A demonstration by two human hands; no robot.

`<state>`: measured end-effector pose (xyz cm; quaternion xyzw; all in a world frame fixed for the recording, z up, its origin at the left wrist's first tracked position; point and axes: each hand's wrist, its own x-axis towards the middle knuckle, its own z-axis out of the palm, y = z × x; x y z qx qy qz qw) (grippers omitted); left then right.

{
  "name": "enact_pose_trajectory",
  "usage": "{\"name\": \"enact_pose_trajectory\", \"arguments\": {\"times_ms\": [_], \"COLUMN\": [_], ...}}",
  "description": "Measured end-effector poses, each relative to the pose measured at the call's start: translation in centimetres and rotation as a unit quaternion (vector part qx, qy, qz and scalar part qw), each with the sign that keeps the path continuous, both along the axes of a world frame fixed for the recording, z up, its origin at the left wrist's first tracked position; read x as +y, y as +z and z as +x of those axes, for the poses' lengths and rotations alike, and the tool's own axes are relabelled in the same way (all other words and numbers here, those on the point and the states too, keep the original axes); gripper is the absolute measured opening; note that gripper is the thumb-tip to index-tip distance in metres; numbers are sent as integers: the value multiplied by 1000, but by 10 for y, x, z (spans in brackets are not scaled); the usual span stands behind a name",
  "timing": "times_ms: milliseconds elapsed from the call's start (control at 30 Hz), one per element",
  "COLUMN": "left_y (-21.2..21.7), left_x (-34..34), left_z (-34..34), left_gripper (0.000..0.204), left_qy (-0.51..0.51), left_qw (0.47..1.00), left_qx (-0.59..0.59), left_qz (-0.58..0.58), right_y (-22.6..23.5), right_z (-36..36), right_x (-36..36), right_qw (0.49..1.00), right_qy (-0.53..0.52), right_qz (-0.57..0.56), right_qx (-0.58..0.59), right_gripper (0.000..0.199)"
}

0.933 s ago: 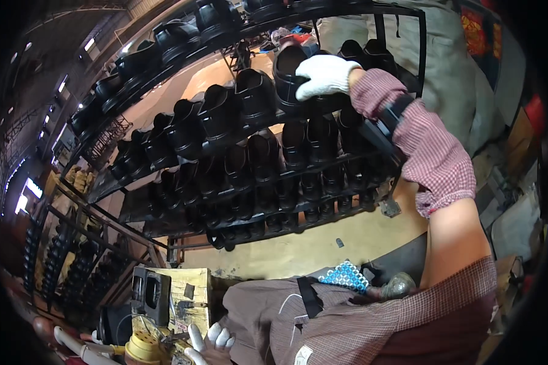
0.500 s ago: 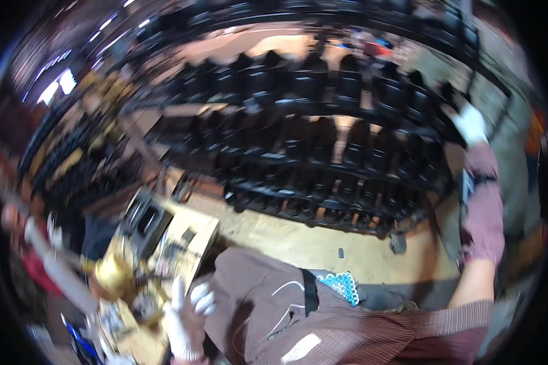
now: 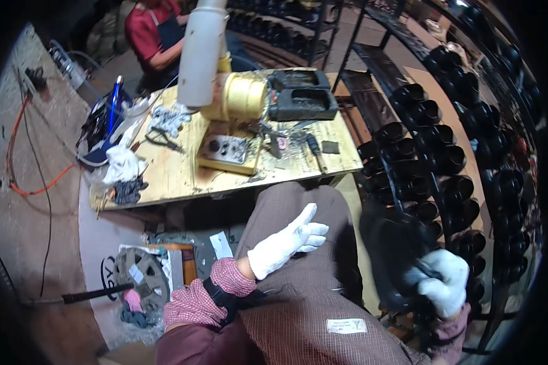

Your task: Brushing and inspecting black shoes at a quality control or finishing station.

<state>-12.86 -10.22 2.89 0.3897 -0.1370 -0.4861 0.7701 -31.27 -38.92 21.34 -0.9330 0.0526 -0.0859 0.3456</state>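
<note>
My left hand (image 3: 286, 243), in a white glove, hovers over my brown apron (image 3: 323, 213) with its fingers stretched out and nothing in it. To the right, my gloved right hand (image 3: 442, 283) is curled round the edge of a black shoe (image 3: 391, 258). Motion smears that shoe, so its details are lost. Just beyond it stands a rack of several glossy black shoes (image 3: 435, 158), close to my right arm.
Ahead is a wooden workbench (image 3: 176, 173) with a yellow machine (image 3: 243, 97), a control box (image 3: 225, 152), black moulds (image 3: 304, 103), pliers (image 3: 164, 140) and a screwdriver (image 3: 316, 152). A pale duct (image 3: 201, 55) hangs above. A co-worker (image 3: 155, 42) is behind the bench. A reel (image 3: 141, 274) lies lower left.
My view has turned left from the shoe rack to the bench. The right hand, earlier reaching to the rack's far right end, is now low beside me with a black shoe.
</note>
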Motion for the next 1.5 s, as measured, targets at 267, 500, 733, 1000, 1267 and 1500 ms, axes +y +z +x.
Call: {"name": "enact_pose_trajectory", "arguments": {"times_ms": [267,500,733,1000,1267,1500], "left_y": [25,-7,-2,-14,-14,-70], "left_x": [42,97,109,106,104,119], "left_z": [9,72,134,131,107,109], "left_gripper": [123,112,112,107,64,116], "left_qy": [226,394,491,433,465,429], "left_qw": [943,898,865,885,863,856], "left_qx": [186,85,-2,42,105,138], "left_qz": [-155,-176,-101,-164,-167,-254], "right_y": [-39,-146,-159,-168,-186,-248], "right_z": [162,134,134,137,241,316], "right_x": [118,82,72,50,13,32], "right_qw": [865,870,952,981,995,948], "right_qy": [468,443,271,134,62,53], "right_qz": [-137,-196,-26,2,-29,-311], "right_qx": [-116,-96,-142,-139,-77,44], "right_gripper": [55,58,53,45,61,76]}}
